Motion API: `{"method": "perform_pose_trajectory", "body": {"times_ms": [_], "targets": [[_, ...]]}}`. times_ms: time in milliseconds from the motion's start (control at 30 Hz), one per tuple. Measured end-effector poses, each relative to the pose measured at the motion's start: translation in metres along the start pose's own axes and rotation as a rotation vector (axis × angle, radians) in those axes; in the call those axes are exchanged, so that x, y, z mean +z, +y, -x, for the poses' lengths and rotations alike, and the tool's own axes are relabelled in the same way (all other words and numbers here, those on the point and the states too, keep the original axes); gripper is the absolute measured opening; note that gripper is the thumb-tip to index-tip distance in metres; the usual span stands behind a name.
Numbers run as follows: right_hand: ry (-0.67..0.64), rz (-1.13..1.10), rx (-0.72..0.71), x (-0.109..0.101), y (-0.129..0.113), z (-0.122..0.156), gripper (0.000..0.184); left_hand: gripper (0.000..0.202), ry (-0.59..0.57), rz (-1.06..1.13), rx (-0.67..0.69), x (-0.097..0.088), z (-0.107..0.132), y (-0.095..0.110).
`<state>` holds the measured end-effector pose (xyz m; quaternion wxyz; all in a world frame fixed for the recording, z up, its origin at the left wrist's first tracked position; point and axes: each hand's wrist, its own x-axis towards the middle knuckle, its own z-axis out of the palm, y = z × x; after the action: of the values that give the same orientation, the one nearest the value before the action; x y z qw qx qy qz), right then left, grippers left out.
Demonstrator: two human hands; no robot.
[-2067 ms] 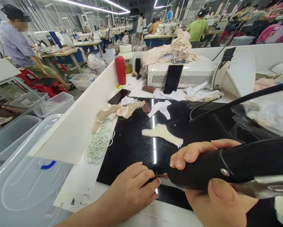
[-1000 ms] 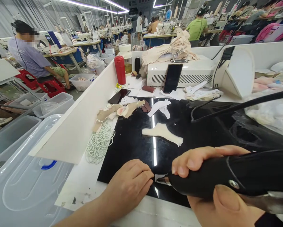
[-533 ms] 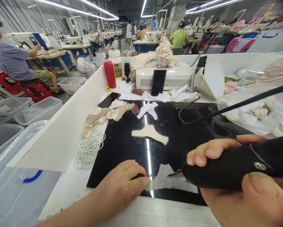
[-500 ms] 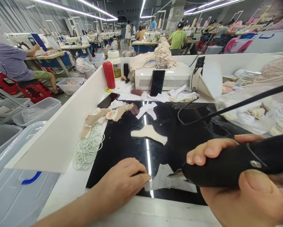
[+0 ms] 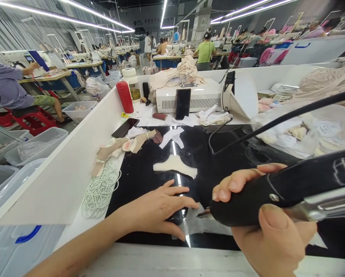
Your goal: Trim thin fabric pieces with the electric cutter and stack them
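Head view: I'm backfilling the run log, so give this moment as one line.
left grip: spread open near translucent sheet; right grip: around black tool; cream piece: on black surface

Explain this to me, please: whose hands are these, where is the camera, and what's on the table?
There is no robot here: both bare hands belong to one person, and the view comes from a camera worn on that person's head, looking forward and down. The right hand grips a thick black tool with a pointed metal tip. The left hand is open, fingers spread, beside a thin translucent sheet; I can't tell whether it touches it. On the shiny black panel also lie a cream cut-out piece and some white pieces. Around it are a heap of pale cords, a red flask and a propped-up phone.
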<state>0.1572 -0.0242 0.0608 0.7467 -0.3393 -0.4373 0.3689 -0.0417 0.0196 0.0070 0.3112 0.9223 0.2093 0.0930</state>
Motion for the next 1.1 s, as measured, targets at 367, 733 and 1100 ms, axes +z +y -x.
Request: {"method": "perform_pose_trajectory", "body": {"times_ms": [367,733,1100], "targets": [[-0.032,-0.039,0.002,0.007,0.014,0.001,0.043,0.069,0.045,0.023,-0.001,0.002,-0.001,-0.001],[-0.037,-0.046,0.013,0.008,0.016,0.000,0.044,0.073,0.062,-0.014,0.016,0.004,-0.001,-0.001],[-0.059,-0.038,-0.002,0.007,0.017,0.004,0.038,0.079,0.049,-0.011,-0.002,0.006,0.001,-0.002]]}}
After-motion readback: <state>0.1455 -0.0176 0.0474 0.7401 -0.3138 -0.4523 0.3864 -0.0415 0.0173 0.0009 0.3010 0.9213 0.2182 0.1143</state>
